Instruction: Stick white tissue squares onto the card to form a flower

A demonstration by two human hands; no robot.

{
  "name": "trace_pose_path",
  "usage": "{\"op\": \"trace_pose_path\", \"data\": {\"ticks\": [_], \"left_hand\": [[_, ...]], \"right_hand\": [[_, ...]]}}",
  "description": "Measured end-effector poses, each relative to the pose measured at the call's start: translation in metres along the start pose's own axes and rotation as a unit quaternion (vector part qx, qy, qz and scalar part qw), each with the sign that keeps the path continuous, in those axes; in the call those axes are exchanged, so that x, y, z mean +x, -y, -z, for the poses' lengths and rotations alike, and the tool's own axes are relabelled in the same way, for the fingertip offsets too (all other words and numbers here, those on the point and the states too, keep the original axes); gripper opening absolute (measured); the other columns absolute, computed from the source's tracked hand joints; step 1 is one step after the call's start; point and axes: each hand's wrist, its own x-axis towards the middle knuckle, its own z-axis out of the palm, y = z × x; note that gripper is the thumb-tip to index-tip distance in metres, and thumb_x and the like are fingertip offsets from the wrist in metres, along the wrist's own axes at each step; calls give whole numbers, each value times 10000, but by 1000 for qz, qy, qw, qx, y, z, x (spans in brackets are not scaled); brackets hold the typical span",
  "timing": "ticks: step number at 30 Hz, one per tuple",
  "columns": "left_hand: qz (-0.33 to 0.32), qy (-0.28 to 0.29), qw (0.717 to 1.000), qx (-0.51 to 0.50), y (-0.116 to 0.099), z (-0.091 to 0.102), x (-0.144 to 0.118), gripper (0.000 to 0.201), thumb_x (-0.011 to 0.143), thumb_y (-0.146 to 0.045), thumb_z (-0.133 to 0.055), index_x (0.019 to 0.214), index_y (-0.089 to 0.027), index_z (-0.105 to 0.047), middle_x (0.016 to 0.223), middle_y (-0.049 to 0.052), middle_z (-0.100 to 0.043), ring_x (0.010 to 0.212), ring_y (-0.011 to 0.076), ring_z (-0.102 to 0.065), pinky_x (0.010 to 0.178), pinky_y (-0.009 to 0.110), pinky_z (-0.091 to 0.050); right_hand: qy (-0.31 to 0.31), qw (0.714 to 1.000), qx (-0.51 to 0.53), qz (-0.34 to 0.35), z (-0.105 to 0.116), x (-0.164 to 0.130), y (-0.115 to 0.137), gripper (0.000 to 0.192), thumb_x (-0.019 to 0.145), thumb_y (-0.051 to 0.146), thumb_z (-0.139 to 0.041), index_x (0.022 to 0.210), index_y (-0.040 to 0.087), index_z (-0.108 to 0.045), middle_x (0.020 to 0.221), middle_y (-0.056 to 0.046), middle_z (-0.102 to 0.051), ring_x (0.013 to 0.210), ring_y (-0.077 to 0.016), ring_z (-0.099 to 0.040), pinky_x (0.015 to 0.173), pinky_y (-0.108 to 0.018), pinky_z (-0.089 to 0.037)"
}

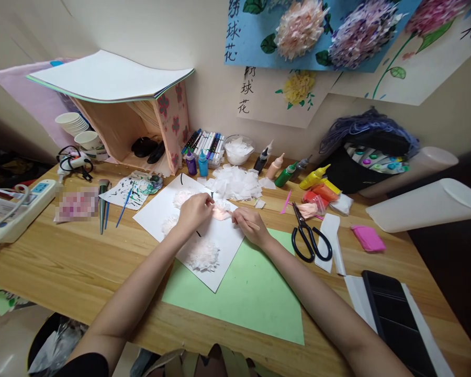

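Here's the broad wooden counter (74, 267) in front of you, its smooth tan top streaked with long grain. Down near you on it lies the flat green sheet (259, 293), plain and matte. Over its upper left part comes the white sheet (225, 248), stiff-looking, turned so one corner points your way, and this is where you're busy! Just beyond it, the tissue pile (235, 182), thin white squares heaped loose and crinkled. Off to your right, the black-handled scissors (304, 226), two rounded loops and narrow metal blades, angled away from you.

Now your hands, over the white sheet: your left hand (194, 215) bends in with its fingers bunched close together at the work, and whether they grip anything I cannot tell. Your right hand (257, 233) comes from the other side, fingers closed on a slim wooden stick.

Nearest you on the white sheet, a ruffled flower cluster (203, 255), roundish, frilly, white tinged with pink. Smaller yet, right between your hands near the sheet's far right edge: the peach patch (220, 212), soft-looking and uneven. And slightest of all, that wooden stick (253, 225), straight, pale and thin.
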Motion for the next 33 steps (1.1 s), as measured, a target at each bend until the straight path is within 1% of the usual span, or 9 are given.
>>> {"op": "trace_pose_path", "data": {"ticks": [2,5,8,10,12,17,22,29,33], "left_hand": [[14,-1,999,39,8,6,4,179,764,-167,-492,871,-191,-633,894,38,-670,840,192,-586,618,269,-379],[31,32,994,100,13,11,10,242,750,-123,-494,931,-183,-642,961,52,-665,880,202,-583,633,278,-392],[17,47,986,161,7,11,13,277,747,-101,-484,955,-163,-656,995,82,-656,912,222,-571,674,302,-395],[-6,46,978,202,0,10,14,251,748,-89,-481,896,-146,-676,969,105,-655,933,243,-552,721,330,-384],[-31,45,971,232,-6,9,14,219,748,-76,-481,808,-134,-684,925,121,-656,948,263,-528,757,359,-363],[-68,68,961,260,-16,10,13,229,788,-67,-449,750,-98,-673,877,139,-646,947,281,-502,753,388,-327],[-79,80,954,279,-18,7,11,269,814,-33,-402,769,-80,-663,881,151,-629,931,265,-504,729,377,-311],[-78,88,951,285,-17,8,10,260,810,-21,-402,743,-81,-646,892,141,-619,921,257,-517,714,363,-302],[-82,90,950,286,-17,9,11,242,791,-11,-421,741,-84,-646,889,140,-618,910,252,-519,708,360,-301]], "right_hand": [[-19,999,20,-25,-1,4,2,469,942,432,-274,606,208,-512,584,-5,-529,614,-142,-522,657,-272,-402],[-58,991,76,-93,-3,15,3,534,918,499,-310,527,198,-517,507,4,-528,525,-122,-513,604,-252,-401],[-100,966,152,-182,-8,31,2,568,876,570,-345,487,192,-515,406,14,-496,413,-109,-487,486,-237,-373],[-124,946,187,-233,-10,39,0,581,851,607,-356,476,190,-506,365,15,-487,350,-102,-451,418,-232,-336],[-136,936,205,-254,-13,42,-3,588,838,624,-360,471,188,-502,353,12,-492,325,-97,-431,389,-229,-317],[-143,947,213,-193,-15,28,-5,593,865,597,-331,465,194,-501,361,21,-459,364,-98,-468,412,-226,-338],[-141,970,152,-123,-13,17,-5,608,905,544,-288,453,199,-504,402,12,-479,414,-99,-464,482,-235,-370],[-103,981,115,-117,-13,19,-5,582,917,496,-324,453,196,-508,410,16,-497,431,-99,-487,546,-236,-399],[-104,976,132,-137,-14,20,-4,575,907,517,-327,468,194,-511,397,20,-492,401,-93,-478,494,-227,-387]]}}
